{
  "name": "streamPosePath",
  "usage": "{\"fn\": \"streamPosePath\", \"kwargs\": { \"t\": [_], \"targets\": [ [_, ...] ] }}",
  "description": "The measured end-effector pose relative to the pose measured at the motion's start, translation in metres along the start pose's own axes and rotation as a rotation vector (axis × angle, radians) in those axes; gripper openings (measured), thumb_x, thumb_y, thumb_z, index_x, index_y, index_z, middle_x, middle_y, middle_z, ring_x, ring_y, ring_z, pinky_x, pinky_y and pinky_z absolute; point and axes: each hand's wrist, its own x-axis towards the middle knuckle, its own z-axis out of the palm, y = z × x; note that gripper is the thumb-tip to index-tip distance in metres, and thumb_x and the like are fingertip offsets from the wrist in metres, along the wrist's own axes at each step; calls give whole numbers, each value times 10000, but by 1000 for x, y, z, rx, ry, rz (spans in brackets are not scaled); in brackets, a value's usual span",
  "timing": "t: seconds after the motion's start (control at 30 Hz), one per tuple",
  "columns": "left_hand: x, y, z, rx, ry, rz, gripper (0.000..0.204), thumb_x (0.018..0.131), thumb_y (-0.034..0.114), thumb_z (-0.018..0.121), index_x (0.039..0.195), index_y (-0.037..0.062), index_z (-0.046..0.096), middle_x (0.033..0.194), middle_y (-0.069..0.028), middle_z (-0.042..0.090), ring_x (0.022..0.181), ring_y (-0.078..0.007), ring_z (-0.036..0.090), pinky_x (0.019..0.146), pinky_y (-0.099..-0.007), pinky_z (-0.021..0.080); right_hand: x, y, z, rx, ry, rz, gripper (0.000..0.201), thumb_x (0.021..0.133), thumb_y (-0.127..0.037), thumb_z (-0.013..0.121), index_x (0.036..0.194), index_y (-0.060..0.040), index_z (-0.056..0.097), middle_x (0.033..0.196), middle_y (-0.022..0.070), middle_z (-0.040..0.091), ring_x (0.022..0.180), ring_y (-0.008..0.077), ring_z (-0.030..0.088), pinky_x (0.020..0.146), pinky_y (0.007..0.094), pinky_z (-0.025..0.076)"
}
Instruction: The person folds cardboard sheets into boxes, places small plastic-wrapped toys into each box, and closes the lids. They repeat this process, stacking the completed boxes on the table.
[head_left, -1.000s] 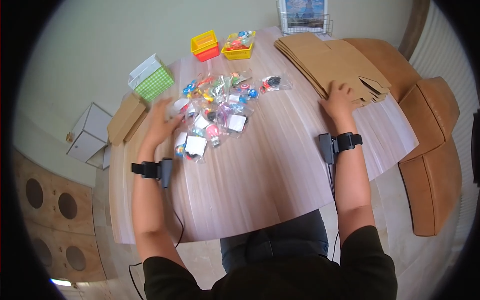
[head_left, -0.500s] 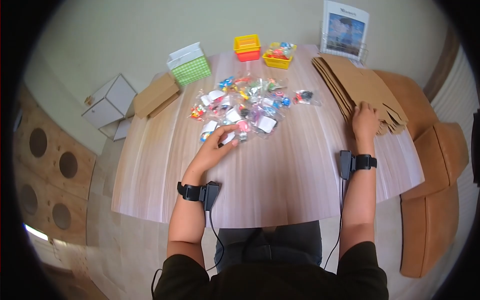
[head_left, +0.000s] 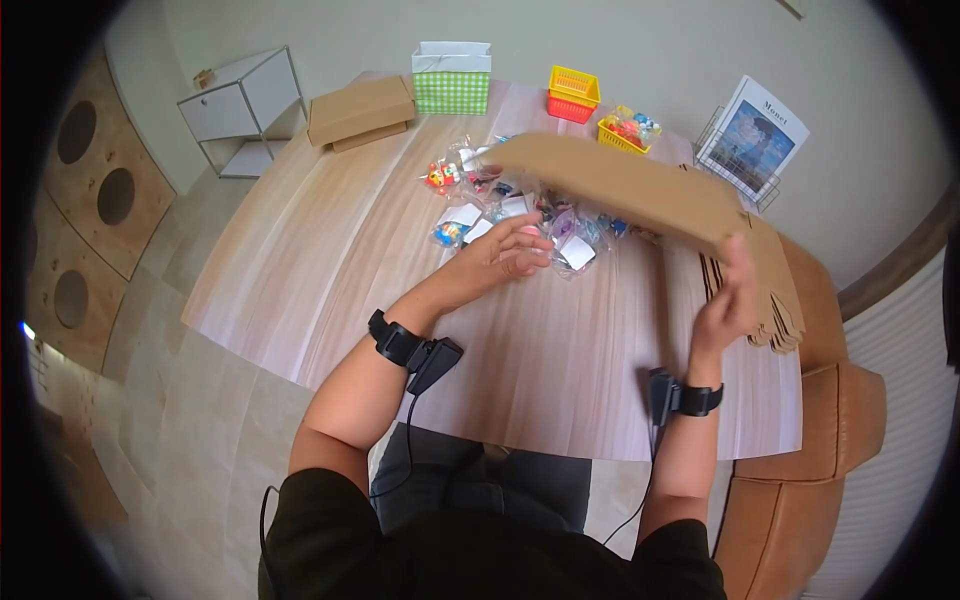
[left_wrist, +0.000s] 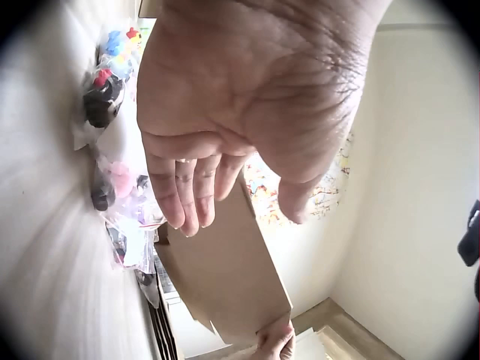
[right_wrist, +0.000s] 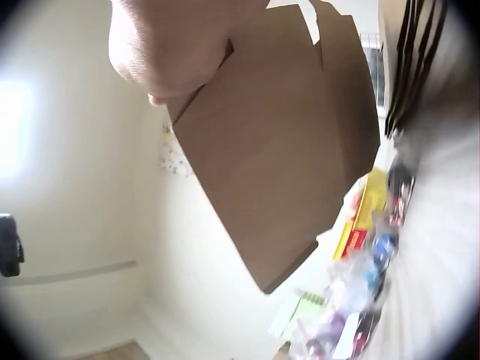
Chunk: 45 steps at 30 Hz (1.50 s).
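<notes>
My right hand [head_left: 725,308] grips the near right end of a flattened cardboard box [head_left: 615,185], lifted off the table and tilted over the bagged toys. In the right wrist view, the brown cardboard [right_wrist: 277,142] spreads out from the hand, its cut flaps showing. My left hand [head_left: 485,268] hovers at the near edge of the small toys in clear bags [head_left: 450,230], palm toward the cardboard, thumb apart from the fingers. Nothing lies in it in the left wrist view. The raised sheet hides part of the toy pile.
More flattened boxes lie in a stack [head_left: 775,265] at the table's right. Along the back stand a folded cardboard box [head_left: 360,108], a green checked bag [head_left: 450,92], red and yellow baskets [head_left: 573,92], a yellow basket of toys [head_left: 630,130] and a wire rack with a magazine [head_left: 750,135].
My right hand has raised one flattened box from the stack and swung it left over the toys. The left hand moved from the pile's left side to its near edge. The head view turned right.
</notes>
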Motion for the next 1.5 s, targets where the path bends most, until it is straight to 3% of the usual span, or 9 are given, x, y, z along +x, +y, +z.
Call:
{"fn": "streamPosePath", "kwargs": {
  "t": [0.17,0.33,0.5,0.6,0.8,0.93,1.07,1.37,1.5],
  "targets": [
    [0,3,8,-526,57,31,644,991,443,483,1452,37,290,1350,-167,511,1243,-315,515,1071,-392,410,-7,-50,15,193,-268,-172,217,854,-29,628,1054,-48,710,1054,96,714,1041,272,656,863,331,442],
    [2,2,1,-605,246,-3,501,1016,375,454,1377,33,388,1291,-159,566,1182,-263,567,1041,-386,455,-9,-52,9,255,-298,-221,269,746,29,676,996,-57,722,1003,75,727,986,246,667,803,315,432],
    [4,-5,-5,-551,371,-41,334,1004,247,511,1279,63,462,1250,-105,581,1136,-202,587,973,-342,495,-6,-63,5,409,-291,-218,57,788,-5,671,841,-21,684,831,91,709,846,286,681,780,336,468],
    [4,-13,-7,-514,430,-51,286,985,143,533,1247,46,472,1206,-90,600,1074,-193,618,916,-326,536,-17,-44,5,432,-296,-122,122,845,-68,638,951,-16,667,1026,140,671,986,293,636,847,348,461],
    [5,-14,-2,-538,432,5,272,968,38,532,1232,19,471,1186,-107,606,1030,-207,640,881,-313,573,-20,-32,17,464,-166,493,639,899,-209,614,1447,-43,330,1471,143,307,1283,240,390,983,351,393],
    [4,-16,-7,-493,410,48,348,978,51,521,1306,78,409,1241,-84,574,1069,-180,616,914,-305,545,-26,-16,23,653,-320,542,739,902,-184,626,1502,-36,221,1482,141,315,1272,244,422,985,361,410],
    [5,-20,-7,-518,417,80,394,983,53,515,1347,105,375,1267,-74,559,1101,-165,596,928,-301,531,-26,-23,29,874,-178,619,772,894,-75,619,1511,-20,159,1495,148,300,1190,243,523,982,344,443],
    [8,-18,-9,-405,333,13,264,1012,159,485,1235,18,487,1152,-109,643,998,-177,659,867,-282,566,-17,-45,26,542,-179,660,405,879,-56,657,1253,52,545,1170,109,590,1046,193,570,931,301,443],
    [5,1,-1,-168,205,-244,385,1033,319,444,1192,-9,567,1105,-137,664,976,-186,657,843,-304,533,9,-49,19,394,-43,393,312,875,-43,661,1171,31,593,1017,96,580,924,182,558,841,278,445]
  ]
}}
